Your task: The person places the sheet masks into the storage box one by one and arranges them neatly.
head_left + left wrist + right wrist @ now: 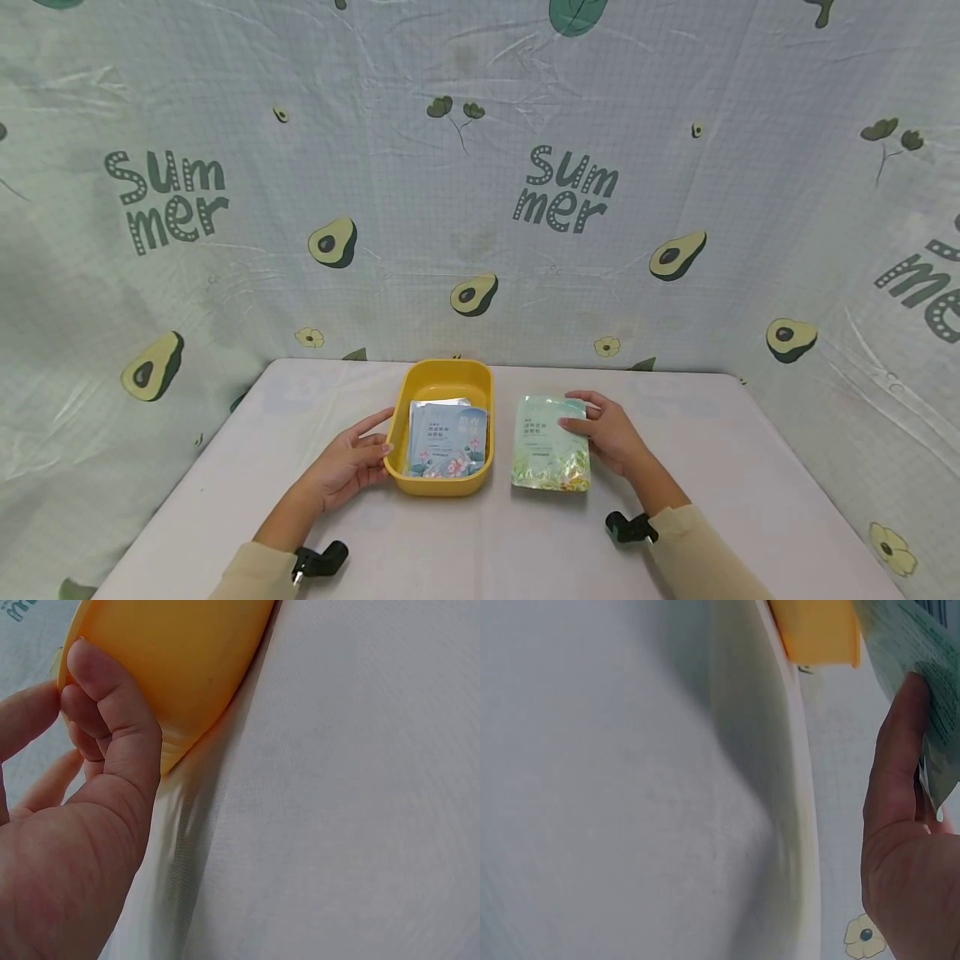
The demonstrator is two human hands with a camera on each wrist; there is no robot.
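My left hand holds the left side of a yellow plastic basket, its thumb and fingers at the rim. Close up in the left wrist view, the fingertips press against the basket's outer wall. Inside lie several pale blue sheet mask packets printed with pink flowers, the top one overlapping those beneath. To the right of the basket, my right hand pinches a light green sheet mask packet by its right edge, thumb across the front. The right wrist view shows small print on the packet's other face.
A white cloth covers the table. Behind and at both sides hangs a pale curtain with avocado prints and lettering. Black wrist cameras are strapped near the cuffs of beige sleeves.
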